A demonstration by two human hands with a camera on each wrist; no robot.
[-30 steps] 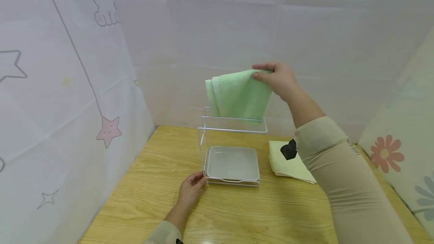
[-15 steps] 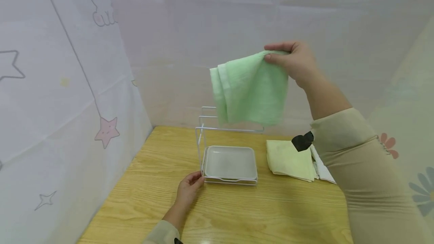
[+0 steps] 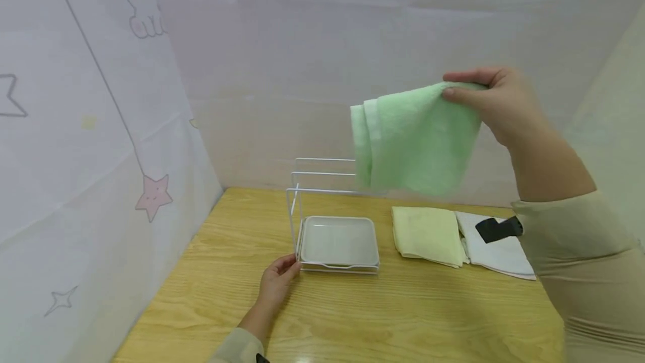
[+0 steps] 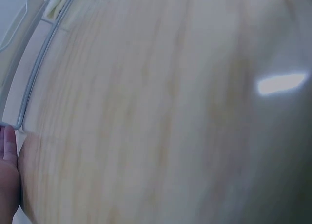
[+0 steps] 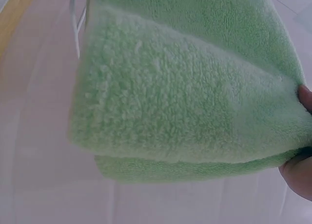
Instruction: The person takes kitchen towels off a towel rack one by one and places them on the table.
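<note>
My right hand (image 3: pixel 509 105) pinches a folded light green towel (image 3: pixel 418 139) by its top edge, thumb in front, and the towel hangs in the air right of a white wire rack (image 3: pixel 327 190). Its fuzzy folds fill much of the right wrist view, the green towel (image 5: pixel 185 92) held at the right edge. On the table, my left hand (image 3: pixel 276 282) grips the rack's front left bottom corner between thumb and fingers. In the left wrist view, part of that hand (image 4: pixel 9 175) shows at the rack's corner. A grey tray (image 3: pixel 340 241) sits in the rack's base.
Right of the rack, a folded yellow towel (image 3: pixel 428 234) lies on the wooden table (image 3: pixel 353 318). Beside it is a folded white towel (image 3: pixel 499 256), partly behind the right sleeve. Printed cloth walls (image 3: pixel 322 71) stand at the back and sides.
My right hand has lifted the green towel up off the rack's top bars and carried it to the right. The left hand stays at the rack's corner. The white towel has come into view.
</note>
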